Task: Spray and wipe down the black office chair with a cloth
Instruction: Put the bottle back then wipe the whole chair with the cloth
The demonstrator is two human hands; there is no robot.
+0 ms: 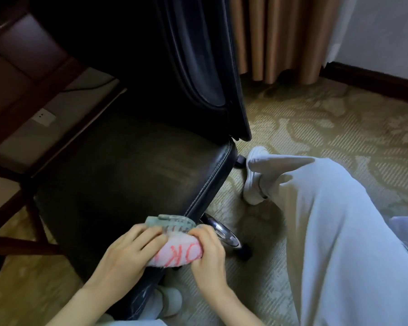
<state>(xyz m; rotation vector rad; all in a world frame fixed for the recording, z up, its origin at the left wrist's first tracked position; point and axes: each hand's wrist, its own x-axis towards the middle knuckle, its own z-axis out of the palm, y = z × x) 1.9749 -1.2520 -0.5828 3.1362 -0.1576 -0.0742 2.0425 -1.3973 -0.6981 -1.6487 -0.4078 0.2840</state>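
Black office chair (pixel 127 175): stands on patterned carpet (pixel 316 118), seat low in view, backrest upright beyond. Cloth (pixel 177 250) (pink-white, red lettering, a grey-green end) bunched on the seat's near corner, gripped at both ends: left hand (pixel 125 252) curled over one, right hand (pixel 207 250) pinching the other.

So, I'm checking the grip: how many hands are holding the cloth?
2. The left hand holds the left side of the cloth, and the right hand grips its right side, at the near edge of the chair seat.
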